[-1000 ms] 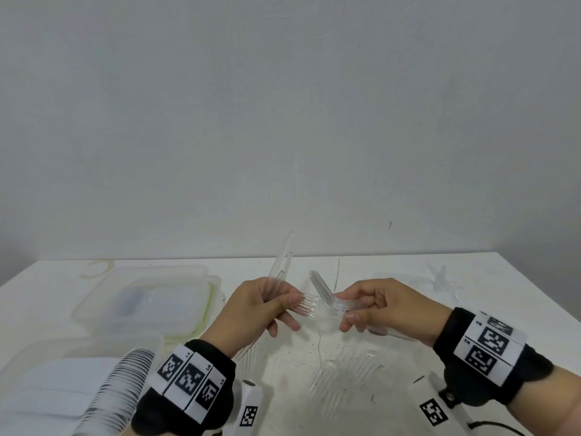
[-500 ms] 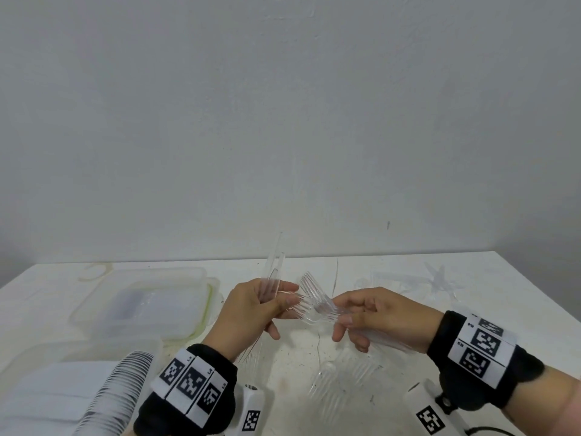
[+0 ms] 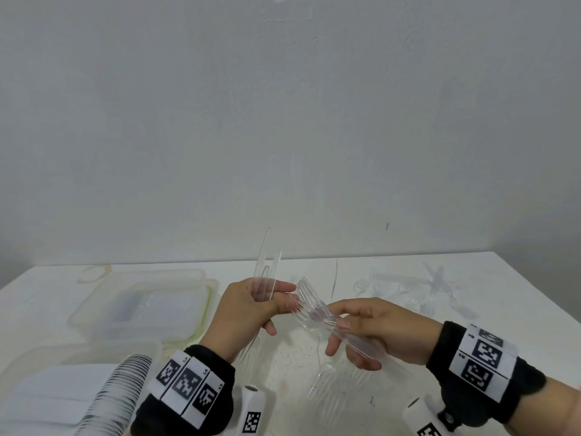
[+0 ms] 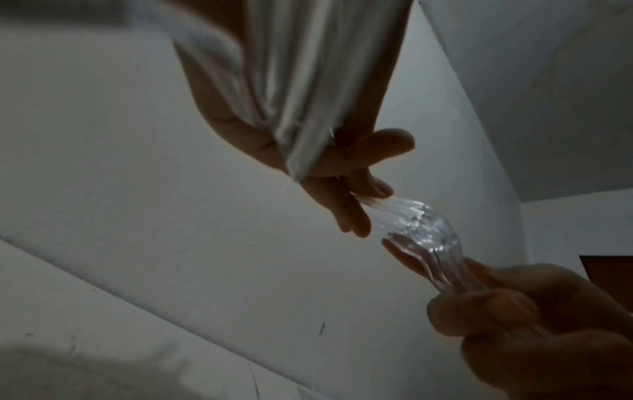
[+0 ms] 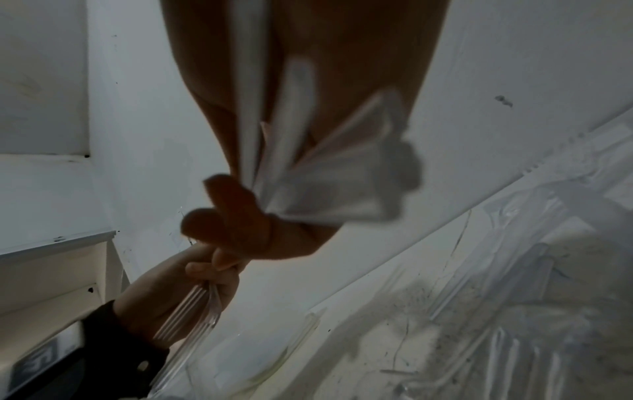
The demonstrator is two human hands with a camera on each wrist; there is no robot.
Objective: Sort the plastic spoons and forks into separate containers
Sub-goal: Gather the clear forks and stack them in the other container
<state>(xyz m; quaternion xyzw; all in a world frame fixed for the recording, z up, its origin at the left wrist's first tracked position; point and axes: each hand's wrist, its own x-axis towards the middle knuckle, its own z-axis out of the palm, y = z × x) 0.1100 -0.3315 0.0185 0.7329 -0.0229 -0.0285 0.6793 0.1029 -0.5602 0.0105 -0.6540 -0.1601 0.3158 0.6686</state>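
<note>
Clear forks in both my hands.
My left hand [image 3: 251, 313] grips upright handles [image 3: 267, 265]; my right hand [image 3: 383, 328] pinches nested see-through forks [image 3: 309, 305], prongs toward the left thumb.

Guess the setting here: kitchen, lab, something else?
Probably a bare data-collection setup, not a kitchen: a stained white table against a plain grey wall, with clear plastic containers and loose clear forks on it. Nothing else shows.
</note>
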